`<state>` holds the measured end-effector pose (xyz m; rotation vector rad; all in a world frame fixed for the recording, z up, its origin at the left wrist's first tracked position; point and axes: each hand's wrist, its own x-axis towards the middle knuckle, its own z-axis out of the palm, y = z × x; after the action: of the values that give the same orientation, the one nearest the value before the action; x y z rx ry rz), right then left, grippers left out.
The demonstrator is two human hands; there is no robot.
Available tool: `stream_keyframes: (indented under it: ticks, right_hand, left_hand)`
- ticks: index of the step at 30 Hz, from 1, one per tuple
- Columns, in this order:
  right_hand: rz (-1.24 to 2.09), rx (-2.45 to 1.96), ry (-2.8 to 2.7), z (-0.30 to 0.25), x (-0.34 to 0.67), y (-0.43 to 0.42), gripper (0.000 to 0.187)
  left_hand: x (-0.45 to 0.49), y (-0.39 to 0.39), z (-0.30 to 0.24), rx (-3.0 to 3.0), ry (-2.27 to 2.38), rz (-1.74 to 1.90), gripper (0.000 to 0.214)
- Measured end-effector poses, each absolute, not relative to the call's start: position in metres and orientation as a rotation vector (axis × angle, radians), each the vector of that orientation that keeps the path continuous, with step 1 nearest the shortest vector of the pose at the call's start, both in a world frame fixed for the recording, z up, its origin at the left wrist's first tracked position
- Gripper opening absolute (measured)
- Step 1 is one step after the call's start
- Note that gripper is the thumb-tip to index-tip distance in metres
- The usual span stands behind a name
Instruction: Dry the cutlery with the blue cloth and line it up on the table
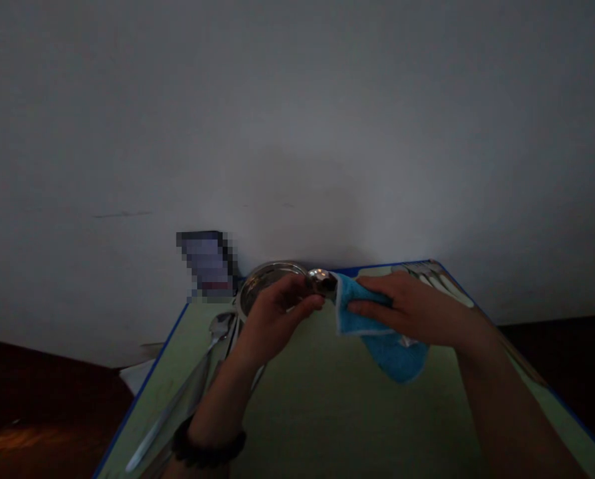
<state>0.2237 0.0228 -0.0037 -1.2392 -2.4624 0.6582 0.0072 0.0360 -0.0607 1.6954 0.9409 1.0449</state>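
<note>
My left hand point(277, 316), with a dark beaded bracelet on its wrist, pinches the tip of a shiny metal spoon point(321, 281). Only the spoon's rounded bowl shows; the cloth hides the rest. A blue cloth point(360, 313) with a pale edge is gripped by my right hand point(402, 306), fingers and thumb closed over it. The cloth meets the spoon's bowl on the right, and a loose fold hangs below. Just behind my left hand stands a round metal bowl point(250, 287), partly covered by the fingers.
Long-handled spoons point(221, 326) lie along the left side of the green table point(347, 412). Several forks point(434, 274) with pale handles rest at the far right corner. A blurred-out upright device point(207, 263) leans by the wall point(297, 133) behind.
</note>
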Motion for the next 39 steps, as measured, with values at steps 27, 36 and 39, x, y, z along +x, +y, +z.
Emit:
stream_keyframes:
  ticks: [27, 36, 39]
  right_hand:
    - [0.689, -1.227, -2.457, -0.018, 0.22, 0.027, 0.032]
    - [0.643, -1.199, -2.405, -0.018, 0.218, 0.027, 0.031]
    - [0.624, -1.187, -2.386, -0.018, 0.217, 0.027, 0.032]
  left_hand:
    - [0.004, 0.033, -0.059, 1.7, 1.017, 1.037, 0.014]
    - [0.006, 0.032, -0.056, 1.662, 0.974, 1.061, 0.012]
    - [0.005, 0.032, -0.057, 1.623, 0.951, 1.071, 0.011]
